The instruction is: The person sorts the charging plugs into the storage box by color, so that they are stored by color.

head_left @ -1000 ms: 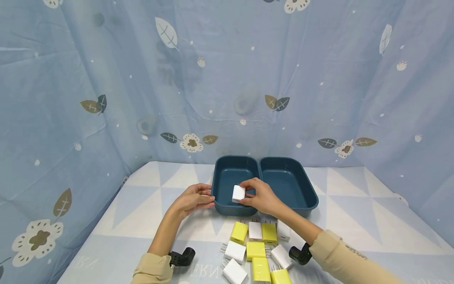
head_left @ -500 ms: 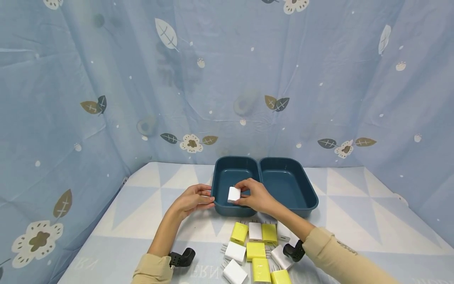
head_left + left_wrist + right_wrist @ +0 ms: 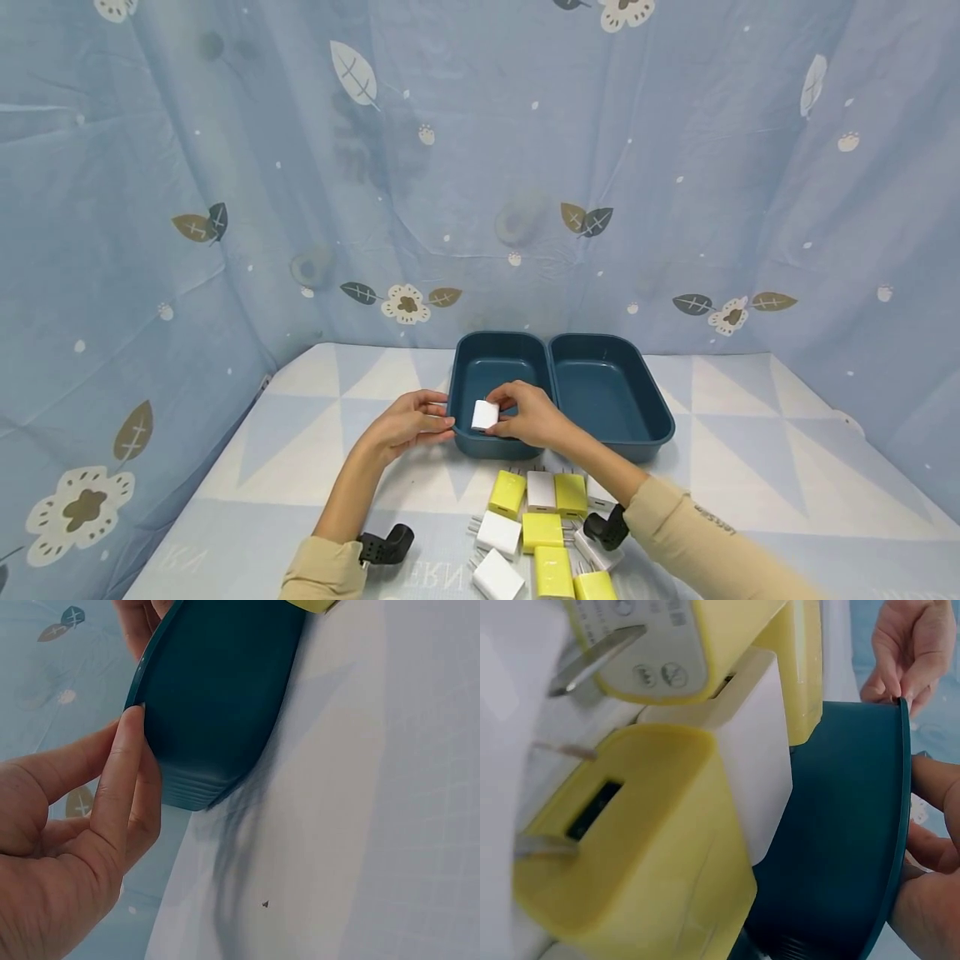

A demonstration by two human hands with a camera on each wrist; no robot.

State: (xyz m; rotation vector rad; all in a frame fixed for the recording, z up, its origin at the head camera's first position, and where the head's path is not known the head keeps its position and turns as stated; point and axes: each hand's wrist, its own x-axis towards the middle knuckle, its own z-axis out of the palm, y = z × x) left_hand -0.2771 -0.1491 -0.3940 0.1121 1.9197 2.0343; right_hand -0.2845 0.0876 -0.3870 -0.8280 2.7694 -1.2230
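My right hand (image 3: 528, 414) pinches a white USB charger (image 3: 485, 415) between thumb and fingers, inside the left blue bin (image 3: 498, 451) near its front left corner. In the right wrist view the right fingers (image 3: 934, 851) reach over the bin's rim; the charger is hidden behind the wall there. My left hand (image 3: 408, 423) holds the same bin's left rim at the front corner. The left wrist view shows the left fingertips (image 3: 133, 720) pinching that rim.
A second blue bin (image 3: 654, 450) stands against the first on the right. In front lie several yellow chargers (image 3: 542, 531) and white chargers (image 3: 498, 533) in loose rows, prongs showing, beneath the right forearm. A patterned curtain (image 3: 480, 167) hangs behind the table.
My right hand has moved left and slightly lower inside the left bin, carrying the white charger towards the left wall. The left hand has stayed at the rim.
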